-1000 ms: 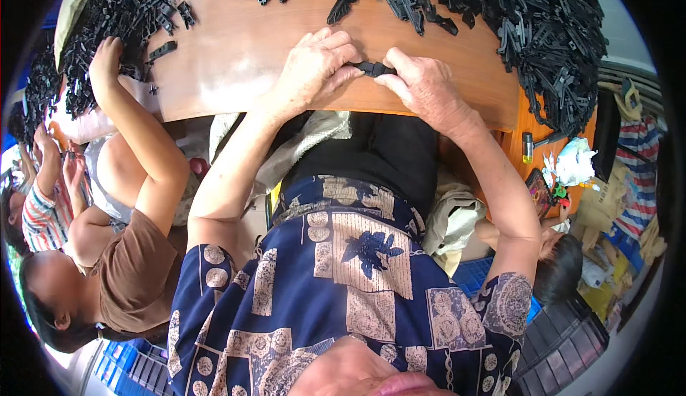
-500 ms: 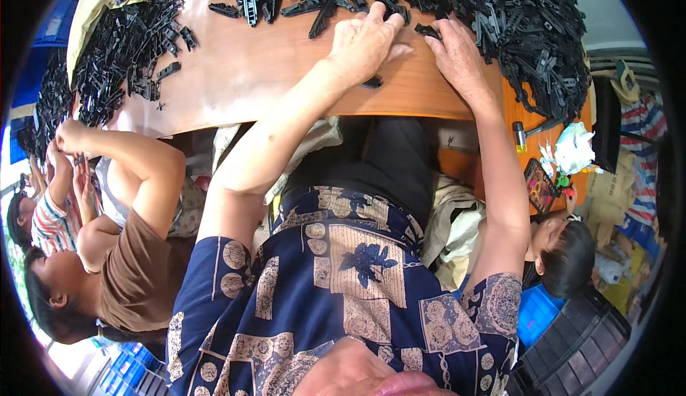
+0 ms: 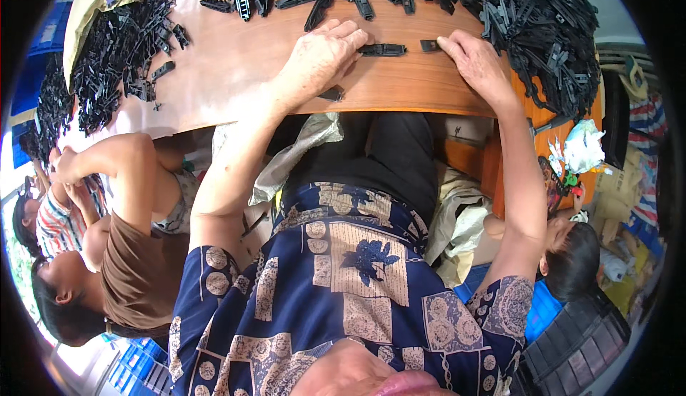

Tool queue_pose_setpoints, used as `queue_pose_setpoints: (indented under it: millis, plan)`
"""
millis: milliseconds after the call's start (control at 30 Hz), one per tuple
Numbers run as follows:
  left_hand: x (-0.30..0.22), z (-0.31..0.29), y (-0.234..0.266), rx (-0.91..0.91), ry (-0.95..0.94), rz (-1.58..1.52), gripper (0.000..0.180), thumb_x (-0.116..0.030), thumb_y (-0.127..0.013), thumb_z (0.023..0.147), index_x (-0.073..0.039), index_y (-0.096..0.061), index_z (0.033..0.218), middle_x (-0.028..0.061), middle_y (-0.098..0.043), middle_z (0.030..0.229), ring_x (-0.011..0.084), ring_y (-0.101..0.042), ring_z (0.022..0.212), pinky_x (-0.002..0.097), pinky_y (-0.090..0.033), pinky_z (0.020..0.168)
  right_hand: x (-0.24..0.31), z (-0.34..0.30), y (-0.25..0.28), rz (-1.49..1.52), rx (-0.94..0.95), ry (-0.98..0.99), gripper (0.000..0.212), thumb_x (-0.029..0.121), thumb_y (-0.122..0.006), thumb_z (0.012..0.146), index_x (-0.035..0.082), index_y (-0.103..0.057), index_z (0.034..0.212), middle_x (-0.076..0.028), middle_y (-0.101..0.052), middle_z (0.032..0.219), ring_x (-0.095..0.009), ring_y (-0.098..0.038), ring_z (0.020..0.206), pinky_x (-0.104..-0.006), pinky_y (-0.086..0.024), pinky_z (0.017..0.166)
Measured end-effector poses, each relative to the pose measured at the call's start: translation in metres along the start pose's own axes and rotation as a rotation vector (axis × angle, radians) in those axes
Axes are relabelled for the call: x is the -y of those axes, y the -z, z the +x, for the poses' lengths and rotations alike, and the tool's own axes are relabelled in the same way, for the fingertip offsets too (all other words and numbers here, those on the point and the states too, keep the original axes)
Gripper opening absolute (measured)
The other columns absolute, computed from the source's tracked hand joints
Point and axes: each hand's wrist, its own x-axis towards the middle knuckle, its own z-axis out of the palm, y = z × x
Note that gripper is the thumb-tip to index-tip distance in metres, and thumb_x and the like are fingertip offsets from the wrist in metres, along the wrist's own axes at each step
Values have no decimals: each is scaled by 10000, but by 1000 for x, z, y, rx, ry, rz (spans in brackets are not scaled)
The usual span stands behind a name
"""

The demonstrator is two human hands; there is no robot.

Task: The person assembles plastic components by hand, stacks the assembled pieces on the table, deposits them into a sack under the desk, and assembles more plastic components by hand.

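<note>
Plastic strip (image 3: pixel 382 50), black and slim, lies flat on the wooden table (image 3: pixel 236 74) with its near end under the fingertips of the left hand (image 3: pixel 318 60); those fingers are stretched forward and only lightly curled, pressing on the strip rather than wrapped round it. Just past the strip's far end sits a small black piece (image 3: pixel 429 45), which the right hand (image 3: pixel 477 60) touches with its foremost fingertips, the fingers likewise extended and resting on the piece, not closed about it. A further dark part (image 3: pixel 331 94) lies on the table below the left palm, near the wrist. Beyond both sets of fingertips a big heap of black plastic parts (image 3: pixel 500 10) spreads along the far side of the table and curves round outside the right hand. Well off to the outer side of the left hand lies a second pile of black parts (image 3: pixel 114 53), where another person (image 3: pixel 121 253) sits at the table edge
</note>
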Motion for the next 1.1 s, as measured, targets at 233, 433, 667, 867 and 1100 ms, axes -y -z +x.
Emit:
queue_pose_setpoints:
  millis: [233,433,667,867,1100]
  plan:
    - [2,-5,-5,-38,119,-61,285,-205,-751,830,-86,-674,1078,75,-602,976,316,-593,968,420,-524,817,17,-6,-7,-142,-156,317,246,251,-679,937,42,-643,1063,-155,-662,980,-377,-664,913,-456,-533,742]
    - [1,-4,-5,-71,137,-150,204,-169,-758,815,-72,-704,986,67,-607,904,294,-604,910,402,-532,788,38,0,-4,-43,-84,466,236,186,-699,901,42,-612,1068,-128,-651,926,-364,-673,858,-433,-551,709]
    - [-3,-3,2,-58,165,-194,197,-133,-755,807,-67,-706,986,62,-619,916,289,-607,902,393,-531,790,57,4,1,-245,88,551,178,139,-699,884,48,-557,942,-129,-627,846,-361,-680,798,-448,-547,656]
    - [2,-4,-1,-50,167,-187,192,-151,-748,817,-59,-699,979,61,-617,918,296,-603,908,384,-524,805,71,16,-20,-120,92,520,178,134,-679,901,22,-541,908,-180,-625,847,-399,-658,820,-483,-536,700]
    - [0,-4,0,-51,139,-162,204,-227,-753,847,-66,-697,959,63,-603,913,296,-611,926,400,-526,810,53,32,-13,177,318,242,228,173,-704,907,35,-618,1068,-179,-639,844,-367,-663,810,-430,-535,705]
